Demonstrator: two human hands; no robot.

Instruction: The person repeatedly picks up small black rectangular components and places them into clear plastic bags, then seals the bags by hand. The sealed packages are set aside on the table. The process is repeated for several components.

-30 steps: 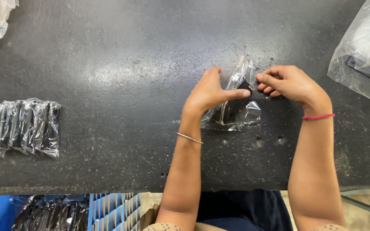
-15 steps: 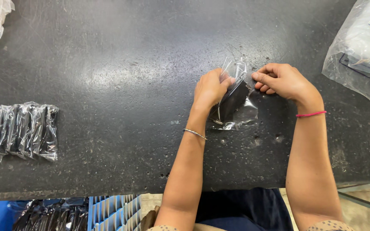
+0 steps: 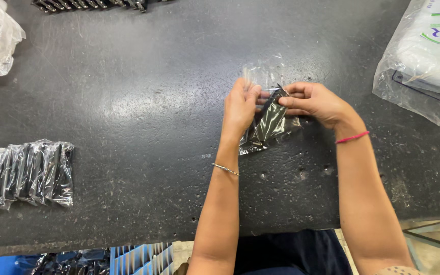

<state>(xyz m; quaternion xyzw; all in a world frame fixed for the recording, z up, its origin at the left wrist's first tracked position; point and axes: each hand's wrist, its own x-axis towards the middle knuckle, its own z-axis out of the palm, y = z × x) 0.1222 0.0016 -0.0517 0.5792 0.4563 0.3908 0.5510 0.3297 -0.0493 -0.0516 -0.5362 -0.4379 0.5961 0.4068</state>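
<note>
Both my hands pinch one clear pouch (image 3: 268,125) between them: left hand (image 3: 240,104) closed on its upper edge, right hand (image 3: 314,104) gripping the dark piece inside, long axis slanting down toward me.

Left hand (image 3: 240,104), right hand (image 3: 314,103) pinching clear pouch (image 3: 268,125), dark table (image 3: 138,102)

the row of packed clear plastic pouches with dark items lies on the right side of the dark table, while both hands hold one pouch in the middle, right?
Not quite: the head view shows the row of packed clear plastic pouches on the left side of the dark table. Both hands, left and right, do hold one pouch.
</note>
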